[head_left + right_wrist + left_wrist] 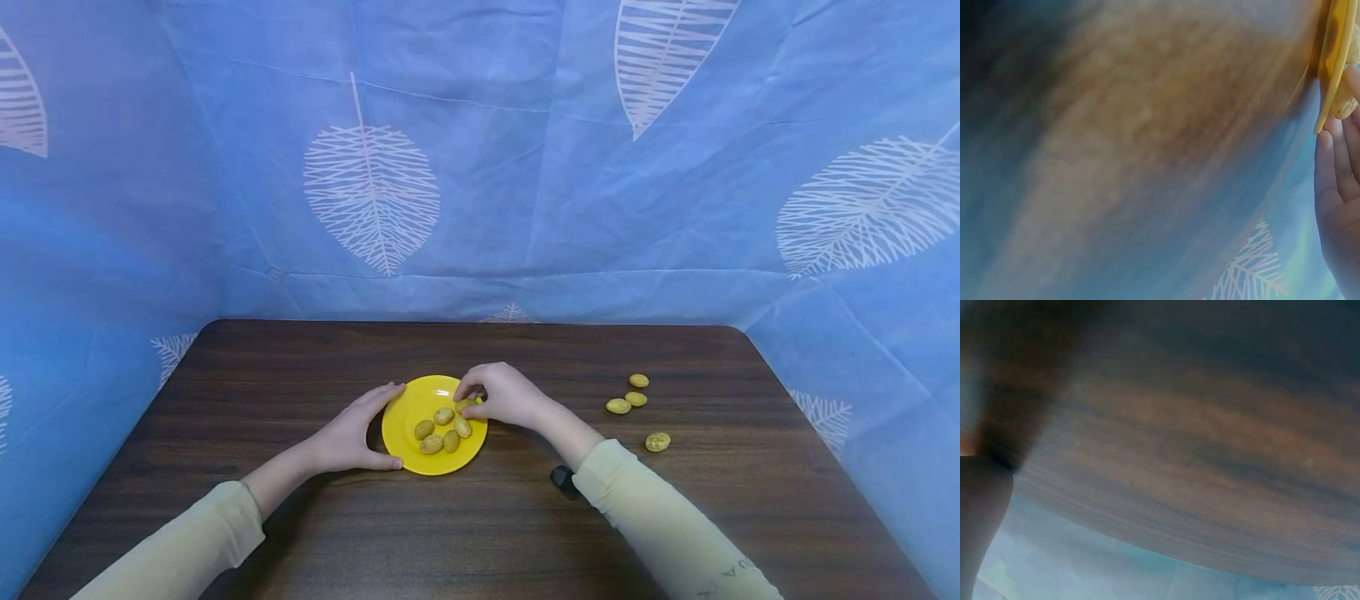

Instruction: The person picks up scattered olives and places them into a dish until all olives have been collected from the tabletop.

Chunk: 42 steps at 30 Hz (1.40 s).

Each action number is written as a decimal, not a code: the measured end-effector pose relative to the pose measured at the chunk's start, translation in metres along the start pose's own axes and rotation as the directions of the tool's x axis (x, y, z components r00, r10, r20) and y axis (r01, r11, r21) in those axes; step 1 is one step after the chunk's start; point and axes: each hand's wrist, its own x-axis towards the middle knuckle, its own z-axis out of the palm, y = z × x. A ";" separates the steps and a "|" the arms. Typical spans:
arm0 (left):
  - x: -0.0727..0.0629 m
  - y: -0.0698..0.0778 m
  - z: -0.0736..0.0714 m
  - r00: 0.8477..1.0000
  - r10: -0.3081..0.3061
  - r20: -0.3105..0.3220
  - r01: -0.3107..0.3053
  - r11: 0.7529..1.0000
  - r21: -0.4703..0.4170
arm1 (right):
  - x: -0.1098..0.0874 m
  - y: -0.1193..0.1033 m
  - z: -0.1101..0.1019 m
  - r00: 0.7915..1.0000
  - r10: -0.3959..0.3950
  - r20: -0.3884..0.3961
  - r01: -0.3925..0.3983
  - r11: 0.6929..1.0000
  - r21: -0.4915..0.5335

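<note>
A round yellow plate (408, 403) sits near the middle of the table and carries several yellow-brown, wrinkled oval nut-like pieces (431, 444). At the plate's left side, my left hand (352, 435) spreads thumb and fingers and touches the rim. Over the right rim, my right hand (506, 395) pinches one oval piece (463, 406) between thumb and fingers, low above the plate. In the right wrist view, the fingers of that hand (1338, 206) are beside an oval piece (1344, 106) at the plate's edge. The left wrist view shows only a dark part of the hand (982, 519).
To the right on the dark wooden table (360, 533) lie several more oval pieces (618, 406), one of them (657, 442) apart from the others. A small black object (562, 480) shows beside the right sleeve. Blue cloth (495, 192) with white leaf patterns hangs around the table.
</note>
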 end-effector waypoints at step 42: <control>0.000 0.000 0.000 1.000 -0.005 -0.001 0.005 1.000 0.004 | -0.063 0.021 -0.052 0.983 0.047 -0.177 -0.042 0.999 0.032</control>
